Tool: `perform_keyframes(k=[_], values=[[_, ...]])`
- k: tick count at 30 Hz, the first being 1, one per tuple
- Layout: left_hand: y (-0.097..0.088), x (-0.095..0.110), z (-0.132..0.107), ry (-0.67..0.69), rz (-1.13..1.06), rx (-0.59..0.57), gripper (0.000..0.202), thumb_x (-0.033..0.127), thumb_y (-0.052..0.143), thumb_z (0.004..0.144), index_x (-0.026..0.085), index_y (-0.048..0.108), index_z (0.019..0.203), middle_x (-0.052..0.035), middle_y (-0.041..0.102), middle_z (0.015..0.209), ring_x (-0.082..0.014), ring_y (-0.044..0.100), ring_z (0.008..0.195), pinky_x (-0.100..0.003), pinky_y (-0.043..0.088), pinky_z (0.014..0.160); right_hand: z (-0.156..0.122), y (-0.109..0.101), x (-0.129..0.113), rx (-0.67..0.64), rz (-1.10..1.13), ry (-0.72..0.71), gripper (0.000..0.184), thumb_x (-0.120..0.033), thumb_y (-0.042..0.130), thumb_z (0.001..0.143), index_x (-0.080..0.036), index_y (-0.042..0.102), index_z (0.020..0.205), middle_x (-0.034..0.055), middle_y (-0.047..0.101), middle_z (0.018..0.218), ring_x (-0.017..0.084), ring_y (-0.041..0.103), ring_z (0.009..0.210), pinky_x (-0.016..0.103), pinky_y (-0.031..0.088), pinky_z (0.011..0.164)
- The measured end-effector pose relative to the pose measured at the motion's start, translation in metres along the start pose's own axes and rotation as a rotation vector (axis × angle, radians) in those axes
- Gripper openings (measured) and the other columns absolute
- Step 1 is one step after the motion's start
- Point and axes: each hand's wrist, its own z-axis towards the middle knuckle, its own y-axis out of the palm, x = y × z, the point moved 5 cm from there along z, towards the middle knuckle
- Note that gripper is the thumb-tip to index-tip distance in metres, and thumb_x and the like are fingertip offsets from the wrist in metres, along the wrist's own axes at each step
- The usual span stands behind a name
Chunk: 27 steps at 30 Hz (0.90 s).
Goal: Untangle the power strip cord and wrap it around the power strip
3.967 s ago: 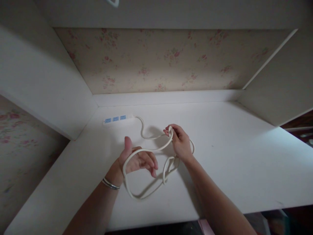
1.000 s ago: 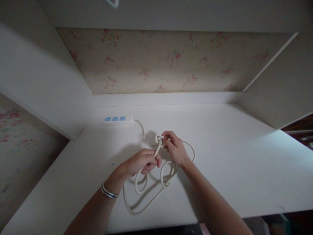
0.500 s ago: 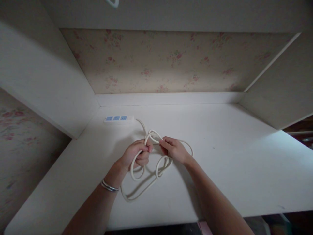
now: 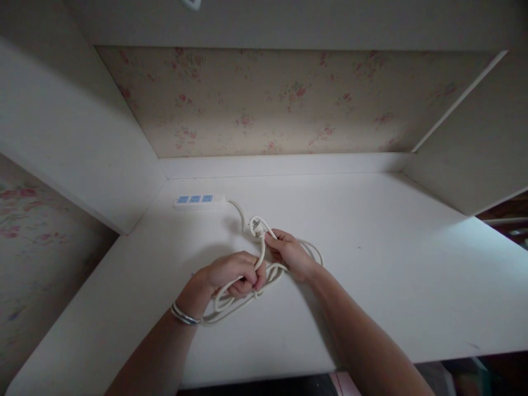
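Note:
A white power cord (image 4: pixel 231 303) lies in gathered loops on the white desk (image 4: pixel 371 275). Its far end runs to a white power strip (image 4: pixel 199 201) with blue sockets at the back left. My left hand (image 4: pixel 233 273), with a bangle at the wrist, is closed round the bunched loops. My right hand (image 4: pixel 291 254) pinches the cord just below its plug (image 4: pixel 256 224), which sticks up between the hands. Both hands sit close together near the desk's middle.
The desk sits in an alcove with white side panels (image 4: pixel 74 143) left and right and floral wallpaper (image 4: pixel 280 104) behind. The desk's front edge (image 4: pixel 289 368) runs just below my forearms. Darker floor shows at the bottom right.
The wide loops have been drawn into a tighter bundle. My left hand moved down and closed over the loops; my right hand shifted along the cord to near the plug.

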Motion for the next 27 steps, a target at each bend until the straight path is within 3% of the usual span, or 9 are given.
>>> perform_keyframes(k=[3, 5, 7, 10, 14, 16, 20, 24, 27], values=[[0.012, 0.003, -0.008, -0.119, 0.145, -0.106, 0.008, 0.016, 0.049, 0.060, 0.016, 0.057, 0.057, 0.0070, 0.028, 0.036, -0.0059, 0.019, 0.032, -0.020, 0.011, 0.033, 0.004, -0.008, 0.003, 0.086, 0.102, 0.040, 0.036, -0.049, 0.065, 0.074, -0.019, 0.047, 0.069, -0.0074, 0.036, 0.055, 0.006, 0.028, 0.044, 0.020, 0.022, 0.040], [0.021, 0.004, -0.014, -0.197, 0.220, -0.205, 0.010, 0.015, 0.051, 0.059, 0.015, 0.062, 0.057, 0.0053, 0.031, 0.037, -0.0065, 0.023, 0.034, -0.021, 0.012, 0.035, 0.008, -0.022, 0.005, 0.216, 0.175, 0.061, 0.032, -0.046, 0.062, 0.076, -0.019, 0.046, 0.070, -0.0077, 0.035, 0.054, 0.006, 0.026, 0.042, 0.020, 0.022, 0.037], [0.023, 0.004, -0.017, -0.212, 0.255, -0.234, 0.011, 0.015, 0.054, 0.059, 0.013, 0.065, 0.059, 0.0046, 0.033, 0.037, -0.0066, 0.025, 0.035, -0.022, 0.013, 0.036, 0.010, -0.037, 0.001, 0.342, 0.236, 0.036, 0.028, -0.045, 0.060, 0.077, -0.020, 0.046, 0.073, -0.0081, 0.035, 0.054, 0.006, 0.025, 0.040, 0.020, 0.024, 0.036], [0.008, 0.008, -0.017, -0.024, 0.182, -0.082, 0.010, 0.017, 0.053, 0.057, 0.012, 0.062, 0.057, 0.0052, 0.031, 0.036, -0.0058, 0.022, 0.034, -0.021, 0.011, 0.035, 0.011, -0.058, -0.012, 0.476, 0.261, -0.101, 0.032, -0.048, 0.065, 0.073, -0.021, 0.048, 0.076, -0.0071, 0.041, 0.058, 0.007, 0.032, 0.042, 0.021, 0.032, 0.039], [-0.027, 0.020, -0.021, 0.384, -0.185, 0.195, 0.007, 0.022, 0.052, 0.061, 0.015, 0.055, 0.059, 0.0082, 0.024, 0.037, -0.0057, 0.019, 0.034, -0.019, 0.017, 0.035, 0.009, -0.079, -0.023, 0.617, 0.173, -0.274, 0.033, -0.052, 0.064, 0.074, -0.021, 0.051, 0.079, -0.0053, 0.047, 0.064, 0.007, 0.040, 0.048, 0.021, 0.040, 0.047], [-0.039, 0.025, -0.023, 0.492, -0.305, 0.313, 0.007, 0.022, 0.050, 0.067, 0.016, 0.054, 0.065, 0.0097, 0.021, 0.039, -0.0057, 0.017, 0.035, -0.018, 0.020, 0.037, 0.008, -0.086, -0.023, 0.702, 0.052, -0.308, 0.034, -0.055, 0.057, 0.078, -0.022, 0.053, 0.082, -0.0041, 0.049, 0.068, 0.009, 0.044, 0.053, 0.022, 0.041, 0.051], [-0.046, 0.031, -0.020, 0.525, -0.323, 0.457, 0.005, 0.019, 0.049, 0.070, 0.016, 0.053, 0.069, 0.0108, 0.021, 0.039, -0.0048, 0.014, 0.035, -0.017, 0.017, 0.037, 0.003, -0.093, -0.021, 0.823, -0.169, -0.296, 0.042, -0.060, 0.045, 0.082, -0.021, 0.058, 0.092, -0.0012, 0.053, 0.071, 0.012, 0.048, 0.059, 0.023, 0.039, 0.053], [-0.048, 0.029, -0.015, 0.519, -0.200, 0.609, 0.006, 0.019, 0.052, 0.070, 0.015, 0.055, 0.073, 0.0103, 0.026, 0.041, -0.0042, 0.017, 0.035, -0.018, 0.014, 0.038, -0.002, -0.093, -0.024, 0.871, -0.345, -0.307, 0.044, -0.057, 0.044, 0.082, -0.021, 0.060, 0.100, 0.0014, 0.058, 0.079, 0.015, 0.051, 0.066, 0.025, 0.037, 0.055], [-0.050, 0.028, -0.015, 0.532, -0.087, 0.716, 0.011, 0.022, 0.054, 0.072, 0.014, 0.057, 0.078, 0.0096, 0.030, 0.044, -0.0046, 0.021, 0.037, -0.019, 0.016, 0.039, -0.003, -0.090, -0.026, 0.813, -0.360, -0.336, 0.041, -0.051, 0.045, 0.081, -0.021, 0.057, 0.107, 0.0020, 0.059, 0.084, 0.015, 0.051, 0.070, 0.025, 0.037, 0.058]])
